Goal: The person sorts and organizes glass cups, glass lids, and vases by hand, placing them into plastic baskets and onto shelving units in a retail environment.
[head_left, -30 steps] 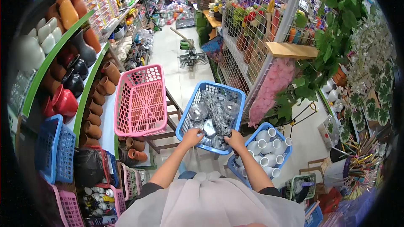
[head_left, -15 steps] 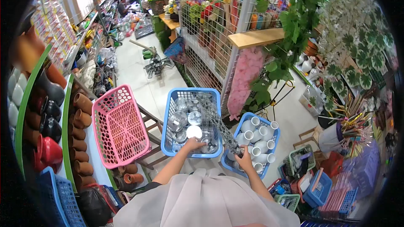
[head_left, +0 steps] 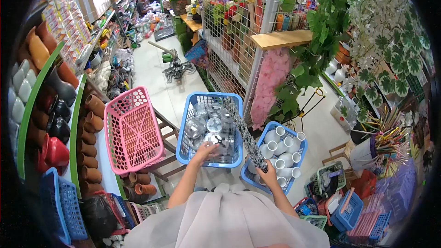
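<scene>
My left hand (head_left: 205, 153) is over the near side of a blue basket (head_left: 179, 145), fingers spread beside the clear glass vases (head_left: 195, 127) lying in it. Nothing shows in that hand, and its fingertips overlap the nearest vase. My right hand (head_left: 267, 175) grips the lower end of a long grey speckled duster (head_left: 248, 143). The duster slants up and left, its tip at the right rim of the glass-filled basket. Below and right of the duster, a second blue basket (head_left: 300, 155) holds several white vases (head_left: 285, 158).
A pink basket (head_left: 134, 133) rests on a wooden stand at left, near shelves of terracotta pots (head_left: 90, 161). A white wire-mesh rack (head_left: 229, 41) stands ahead. Small baskets (head_left: 347, 211) crowd the lower right. Far back, a person (head_left: 142, 5) is by the aisle.
My left hand has shifted up and left, and its fingers have come apart from the glass vase. The duster has swung right, from over the glass vases to the basket's right rim.
</scene>
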`<state>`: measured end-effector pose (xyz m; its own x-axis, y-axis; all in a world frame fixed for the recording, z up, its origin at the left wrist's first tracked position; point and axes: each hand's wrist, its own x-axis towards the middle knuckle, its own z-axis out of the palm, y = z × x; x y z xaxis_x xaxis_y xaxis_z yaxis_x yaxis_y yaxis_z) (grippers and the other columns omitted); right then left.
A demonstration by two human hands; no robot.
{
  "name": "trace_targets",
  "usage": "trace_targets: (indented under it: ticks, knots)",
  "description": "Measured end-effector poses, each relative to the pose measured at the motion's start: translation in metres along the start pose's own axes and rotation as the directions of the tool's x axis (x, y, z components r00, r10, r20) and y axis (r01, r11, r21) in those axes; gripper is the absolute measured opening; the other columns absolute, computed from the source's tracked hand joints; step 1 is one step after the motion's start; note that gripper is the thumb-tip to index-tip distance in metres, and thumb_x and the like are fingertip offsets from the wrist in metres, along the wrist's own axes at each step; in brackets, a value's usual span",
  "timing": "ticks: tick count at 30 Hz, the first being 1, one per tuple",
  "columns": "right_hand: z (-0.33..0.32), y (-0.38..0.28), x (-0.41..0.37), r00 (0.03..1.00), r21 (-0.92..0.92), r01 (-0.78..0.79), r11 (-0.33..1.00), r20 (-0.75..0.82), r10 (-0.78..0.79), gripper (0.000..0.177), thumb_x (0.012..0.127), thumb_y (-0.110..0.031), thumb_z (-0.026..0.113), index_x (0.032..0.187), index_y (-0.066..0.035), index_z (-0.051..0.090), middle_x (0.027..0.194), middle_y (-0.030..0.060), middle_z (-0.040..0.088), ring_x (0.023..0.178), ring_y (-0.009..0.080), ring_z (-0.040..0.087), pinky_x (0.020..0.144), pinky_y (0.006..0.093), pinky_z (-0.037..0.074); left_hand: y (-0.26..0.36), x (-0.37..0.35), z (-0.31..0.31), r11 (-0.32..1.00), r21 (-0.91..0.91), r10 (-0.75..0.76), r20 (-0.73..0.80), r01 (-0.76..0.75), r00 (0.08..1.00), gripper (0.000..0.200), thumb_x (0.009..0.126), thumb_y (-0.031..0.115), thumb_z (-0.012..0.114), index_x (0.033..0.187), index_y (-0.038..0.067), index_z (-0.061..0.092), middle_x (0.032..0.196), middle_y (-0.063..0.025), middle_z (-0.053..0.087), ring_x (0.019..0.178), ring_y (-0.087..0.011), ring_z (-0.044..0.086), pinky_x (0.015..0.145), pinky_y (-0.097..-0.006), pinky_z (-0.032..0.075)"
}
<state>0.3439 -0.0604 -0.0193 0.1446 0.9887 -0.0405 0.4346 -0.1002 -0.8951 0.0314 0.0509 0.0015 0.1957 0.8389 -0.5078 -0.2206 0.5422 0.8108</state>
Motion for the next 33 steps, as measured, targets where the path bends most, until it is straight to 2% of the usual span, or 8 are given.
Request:
trace_targets:
  ticks: [5,8,16,18,22,26,32,33]
  knots:
    - [-0.011,-0.016,-0.004,0.995,0.037,0.02,0.999,0.101,-0.024,0.056,0.077,-0.024,0.076,0.122,0.0,0.053,0.101,0.0203,0.067,0.092,0.0261,0.067,0.081,0.036,0.051,0.02,-0.028,0.003,0.93,-0.266,0.291,0.111,-0.254,0.95,0.053,0.089,0.022,0.067,0.131,0.004,0.04,0.122,-0.0105,0.056,0.112,-0.0239,0.059,0.093,-0.0393,0.053]
    - [-0.018,-0.033,-0.008,0.986,-0.012,0.099,0.995,0.139,-0.097,0.055,0.077,-0.024,0.076,0.121,-0.002,0.053,0.098,0.0191,0.068,0.09,0.0253,0.067,0.079,0.035,0.051,0.024,-0.037,0.004,0.884,-0.307,0.407,0.133,-0.353,0.904,0.06,0.089,0.029,0.067,0.134,0.005,0.036,0.127,-0.012,0.055,0.114,-0.0258,0.058,0.094,-0.0404,0.051]
    - [-0.042,-0.068,-0.021,0.974,-0.275,0.214,0.937,0.137,-0.182,0.049,0.08,-0.044,0.071,0.111,-0.006,0.064,0.08,0.0218,0.067,0.073,0.0364,0.066,0.065,0.0395,0.05,0.028,-0.045,0.006,0.881,-0.154,0.452,-0.008,-0.448,0.892,0.059,0.088,0.015,0.068,0.134,0.002,0.034,0.122,-0.0158,0.056,0.112,-0.0278,0.059,0.091,-0.0384,0.055]
    - [-0.048,-0.069,-0.024,0.978,-0.296,0.199,0.934,0.121,-0.17,0.047,0.08,-0.04,0.072,0.11,-0.005,0.065,0.078,0.021,0.066,0.069,0.0327,0.065,0.063,0.0381,0.049,0.026,-0.044,0.005,0.892,-0.125,0.417,-0.141,-0.434,0.898,0.059,0.088,0.014,0.068,0.135,0.002,0.034,0.125,-0.0146,0.055,0.109,-0.028,0.061,0.091,-0.0399,0.054]
    - [-0.038,-0.057,-0.024,0.993,-0.285,0.119,0.951,0.025,-0.117,0.043,0.08,-0.037,0.073,0.107,-0.005,0.068,0.07,0.0188,0.065,0.06,0.0294,0.062,0.056,0.0378,0.047,0.03,-0.055,0.012,0.844,-0.204,0.502,-0.028,-0.496,0.865,0.058,0.088,0.011,0.066,0.135,0.001,0.034,0.119,-0.0147,0.056,0.106,-0.027,0.062,0.089,-0.0398,0.055]
    - [-0.041,-0.062,-0.031,0.967,-0.26,0.239,0.936,0.15,-0.205,0.045,0.078,-0.042,0.073,0.105,-0.006,0.069,0.08,0.0199,0.068,0.071,0.035,0.066,0.065,0.0391,0.051,0.03,-0.064,0.011,0.855,-0.151,0.486,-0.096,-0.496,0.869,0.052,0.089,0.007,0.063,0.132,0.0,0.035,0.108,-0.0138,0.057,0.101,-0.0257,0.063,0.088,-0.0395,0.056]
    - [-0.043,-0.069,-0.019,0.993,-0.347,0.11,0.932,0.074,-0.089,0.048,0.076,-0.042,0.075,0.104,-0.004,0.069,0.084,0.0199,0.069,0.073,0.0342,0.067,0.066,0.0382,0.051,0.027,-0.073,0.005,0.886,-0.115,0.438,-0.103,-0.448,0.893,0.05,0.085,0.007,0.068,0.127,0.0,0.042,0.105,-0.0119,0.063,0.095,-0.0213,0.066,0.084,-0.0335,0.057]
    - [-0.036,-0.05,-0.017,0.96,-0.283,0.28,0.917,0.073,-0.27,0.046,0.076,-0.04,0.075,0.103,-0.004,0.07,0.083,0.0201,0.068,0.073,0.0342,0.067,0.065,0.0384,0.051,0.027,-0.072,0.004,0.889,-0.059,0.442,-0.149,-0.454,0.885,0.049,0.085,0.006,0.069,0.126,0.0,0.042,0.104,-0.0124,0.063,0.094,-0.0214,0.066,0.083,-0.0331,0.057]
